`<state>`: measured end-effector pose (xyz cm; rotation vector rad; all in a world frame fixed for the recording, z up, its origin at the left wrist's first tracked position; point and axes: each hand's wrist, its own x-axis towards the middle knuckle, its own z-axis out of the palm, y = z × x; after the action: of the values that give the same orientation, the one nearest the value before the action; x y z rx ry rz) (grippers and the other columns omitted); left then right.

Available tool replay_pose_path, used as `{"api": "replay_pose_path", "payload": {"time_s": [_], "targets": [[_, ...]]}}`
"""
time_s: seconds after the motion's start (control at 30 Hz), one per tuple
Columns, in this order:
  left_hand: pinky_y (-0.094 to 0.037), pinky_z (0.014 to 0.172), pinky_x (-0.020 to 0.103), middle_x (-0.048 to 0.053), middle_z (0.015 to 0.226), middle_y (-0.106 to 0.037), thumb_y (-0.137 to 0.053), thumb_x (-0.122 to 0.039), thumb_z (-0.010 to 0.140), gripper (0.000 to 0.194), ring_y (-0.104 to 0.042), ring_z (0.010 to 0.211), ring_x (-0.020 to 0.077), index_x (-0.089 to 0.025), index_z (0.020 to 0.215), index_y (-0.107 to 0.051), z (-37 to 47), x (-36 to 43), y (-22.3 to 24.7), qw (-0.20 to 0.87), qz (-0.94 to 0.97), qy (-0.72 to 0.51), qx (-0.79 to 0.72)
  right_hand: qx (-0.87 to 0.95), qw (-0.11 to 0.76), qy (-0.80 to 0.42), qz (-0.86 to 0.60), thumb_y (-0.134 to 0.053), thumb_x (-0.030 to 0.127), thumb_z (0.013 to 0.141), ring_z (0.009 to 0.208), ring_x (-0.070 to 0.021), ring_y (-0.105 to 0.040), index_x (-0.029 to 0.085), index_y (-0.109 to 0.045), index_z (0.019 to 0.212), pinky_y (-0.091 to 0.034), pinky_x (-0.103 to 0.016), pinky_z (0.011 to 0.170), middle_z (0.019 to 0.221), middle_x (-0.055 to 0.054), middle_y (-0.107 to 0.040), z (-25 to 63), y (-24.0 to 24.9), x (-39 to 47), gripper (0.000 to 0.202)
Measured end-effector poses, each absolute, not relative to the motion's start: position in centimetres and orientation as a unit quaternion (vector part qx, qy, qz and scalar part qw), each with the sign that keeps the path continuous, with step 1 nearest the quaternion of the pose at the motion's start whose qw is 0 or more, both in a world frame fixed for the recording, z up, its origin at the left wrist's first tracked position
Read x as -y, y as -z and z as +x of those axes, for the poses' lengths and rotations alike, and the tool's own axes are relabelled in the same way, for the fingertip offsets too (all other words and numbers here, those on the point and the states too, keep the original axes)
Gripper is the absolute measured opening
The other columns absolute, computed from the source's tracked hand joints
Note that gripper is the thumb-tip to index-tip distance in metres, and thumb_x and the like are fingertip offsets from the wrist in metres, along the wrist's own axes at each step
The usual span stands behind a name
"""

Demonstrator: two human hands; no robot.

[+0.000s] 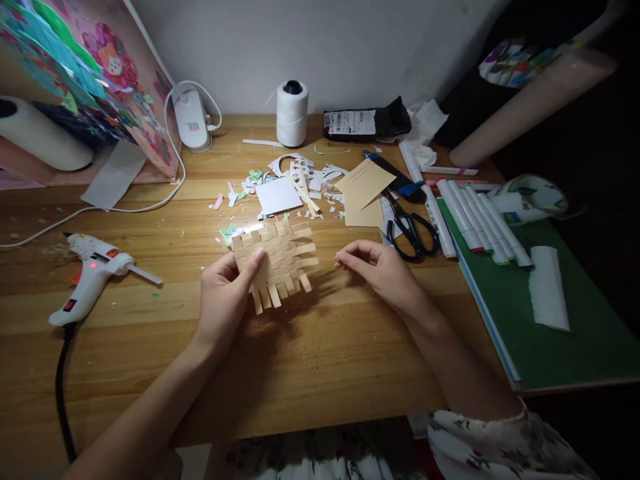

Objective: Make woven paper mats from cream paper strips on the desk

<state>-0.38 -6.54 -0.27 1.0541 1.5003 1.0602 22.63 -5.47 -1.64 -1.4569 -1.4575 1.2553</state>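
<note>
My left hand grips a woven paper mat by its left side, thumb on top. The mat is made of tan strips, with loose ends sticking out along its edges. It is tilted a little above the wooden table. To the right of the mat, apart from it, my right hand is closed in a pinch. Whether anything small sits between those fingertips I cannot make out. Black-handled scissors lie just beyond my right hand, partly under tan paper sheets.
A glue gun with a lit red light lies at left, its cord running forward. Paper scraps litter the middle. Behind stand a thread spool and a black package. Markers rest on a green board at right.
</note>
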Motion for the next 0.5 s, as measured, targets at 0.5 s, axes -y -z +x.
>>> {"api": "replay_pose_path", "payload": {"time_s": [0.5], "targets": [[-0.049,0.062,0.024,0.005,0.083,-0.071,-0.067,-0.042,0.075,0.029,-0.063,0.071,0.0156,-0.015,0.084,-0.070,1.7,8.2,0.2,0.573,0.421,-0.412,-0.570,0.415,0.352,-0.668,-0.508,-0.074,0.041,0.067,0.067,-0.0155,-0.064,0.019,-0.070,0.087,-0.049,-0.025,0.056,0.080,-0.003,-0.071,18.4,1.4,7.6,0.030]]}}
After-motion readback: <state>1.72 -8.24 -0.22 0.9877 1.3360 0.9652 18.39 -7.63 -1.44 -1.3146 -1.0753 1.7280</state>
